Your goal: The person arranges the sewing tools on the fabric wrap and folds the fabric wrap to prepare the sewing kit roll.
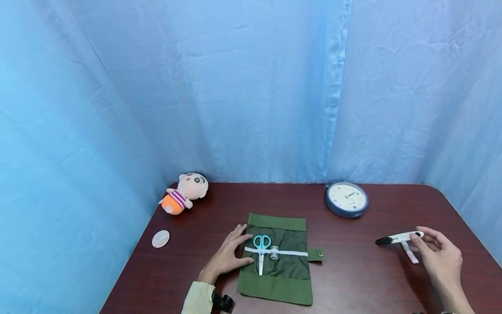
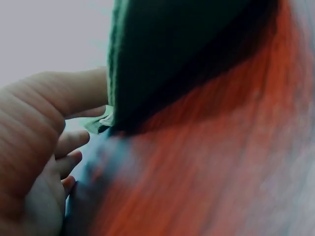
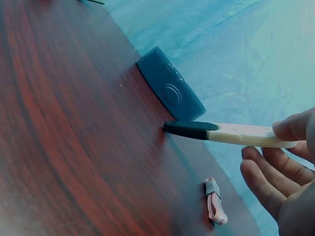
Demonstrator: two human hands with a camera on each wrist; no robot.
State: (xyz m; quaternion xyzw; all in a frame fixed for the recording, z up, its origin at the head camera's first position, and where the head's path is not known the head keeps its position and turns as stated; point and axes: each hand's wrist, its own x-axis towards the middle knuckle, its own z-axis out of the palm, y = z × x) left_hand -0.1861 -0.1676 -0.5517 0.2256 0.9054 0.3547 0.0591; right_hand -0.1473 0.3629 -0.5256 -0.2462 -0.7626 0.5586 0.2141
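Observation:
A green roll-up fabric pouch (image 1: pixel 278 290) lies unrolled on the table. Its white elastic band holds light-blue-handled scissors (image 1: pixel 261 244) and a small grey thread spool (image 1: pixel 274 253). My left hand (image 1: pixel 227 257) rests at the pouch's left edge, fingers spread; in the left wrist view the thumb (image 2: pixel 83 91) touches the green cloth edge (image 2: pixel 115 83). Over the table's right side, my right hand (image 1: pixel 441 253) pinches the end of a slim white tool with a black tip (image 1: pixel 400 237), its tip pointing left. The exact kind of tool I cannot tell.
Below the white tool lies a folded pinkish-white strip (image 3: pixel 215 204), like a tape measure. A round blue clock (image 1: pixel 347 200) is at the back right. To the left are a plush doll (image 1: pixel 184 194) and a whitish disc (image 1: pixel 161 239). Blue curtains (image 1: pixel 251 87) surround the table.

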